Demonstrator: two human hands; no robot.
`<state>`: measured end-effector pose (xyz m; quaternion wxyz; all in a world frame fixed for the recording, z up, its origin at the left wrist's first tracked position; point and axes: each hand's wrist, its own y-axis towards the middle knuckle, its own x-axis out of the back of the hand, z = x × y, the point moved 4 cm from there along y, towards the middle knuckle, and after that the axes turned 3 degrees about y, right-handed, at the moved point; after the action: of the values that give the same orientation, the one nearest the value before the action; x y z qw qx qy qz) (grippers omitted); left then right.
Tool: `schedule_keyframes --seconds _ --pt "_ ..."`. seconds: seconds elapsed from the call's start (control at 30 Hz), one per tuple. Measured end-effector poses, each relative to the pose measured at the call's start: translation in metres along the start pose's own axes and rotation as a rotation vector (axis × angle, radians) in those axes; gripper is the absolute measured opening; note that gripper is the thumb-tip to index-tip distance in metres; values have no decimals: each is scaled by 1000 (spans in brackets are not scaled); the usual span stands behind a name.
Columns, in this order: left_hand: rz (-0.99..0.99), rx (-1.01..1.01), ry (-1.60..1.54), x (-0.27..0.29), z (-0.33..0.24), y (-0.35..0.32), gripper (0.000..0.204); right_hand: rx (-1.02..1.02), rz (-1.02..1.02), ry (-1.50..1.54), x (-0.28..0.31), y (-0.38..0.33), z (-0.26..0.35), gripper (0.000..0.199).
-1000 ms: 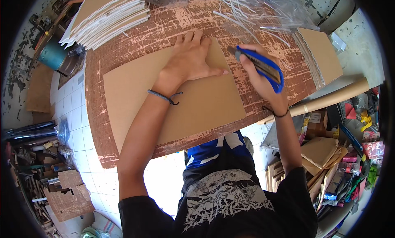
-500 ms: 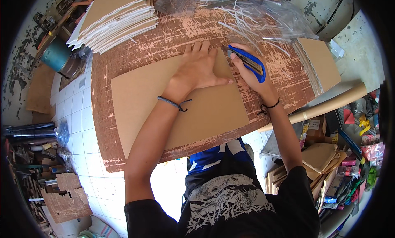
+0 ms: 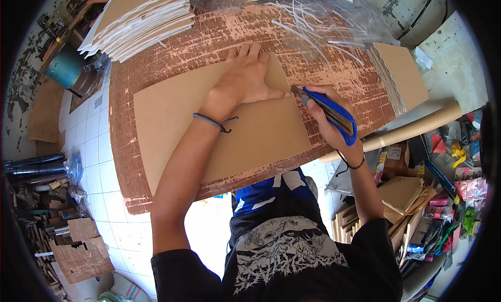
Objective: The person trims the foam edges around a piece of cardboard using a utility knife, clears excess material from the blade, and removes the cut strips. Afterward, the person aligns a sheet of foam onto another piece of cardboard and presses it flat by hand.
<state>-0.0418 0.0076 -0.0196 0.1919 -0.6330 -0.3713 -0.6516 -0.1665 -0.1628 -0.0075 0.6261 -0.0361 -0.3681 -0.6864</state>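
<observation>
A brown cardboard sheet [image 3: 250,135] lies flat near the front of the scored wooden tabletop [image 3: 156,67]. My left hand [image 3: 245,77] presses on its far right part, fingers spread and thumb pointing toward the right edge. In my right hand [image 3: 331,114] is a blue box cutter [image 3: 336,119], gripped with the thumb along its side. Its tip end points to the far left, close to the right edge of the cardboard. Whether the blade touches the sheet I cannot tell.
A tall stack of cardboard sheets [image 3: 141,25] stands at the far left. Thin white strips [image 3: 297,30] and clear plastic [image 3: 360,25] lie at the back. More cardboard pieces [image 3: 399,77] sit at the right corner, beside a long cardboard tube [image 3: 417,127]. Part of another person shows far left.
My right hand with the box cutter has come nearer to me along the right edge of the cardboard. My left hand stays pressed on the sheet; the whole view has shifted slightly.
</observation>
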Motion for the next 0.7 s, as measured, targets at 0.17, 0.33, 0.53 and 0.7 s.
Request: schedule_keyframes --seconds 0.17,0.33,0.53,0.7 --pt "2 3 28 0 2 -1 99 -75 -12 45 3 -10 -3 26" --pt "39 18 29 3 -3 -1 103 -20 -151 49 2 6 -2 29" --pt "78 30 27 4 -4 -1 105 -49 -121 53 -8 24 -17 29" --pt "81 18 -2 5 -3 -1 105 -10 -128 40 -14 40 -17 30"
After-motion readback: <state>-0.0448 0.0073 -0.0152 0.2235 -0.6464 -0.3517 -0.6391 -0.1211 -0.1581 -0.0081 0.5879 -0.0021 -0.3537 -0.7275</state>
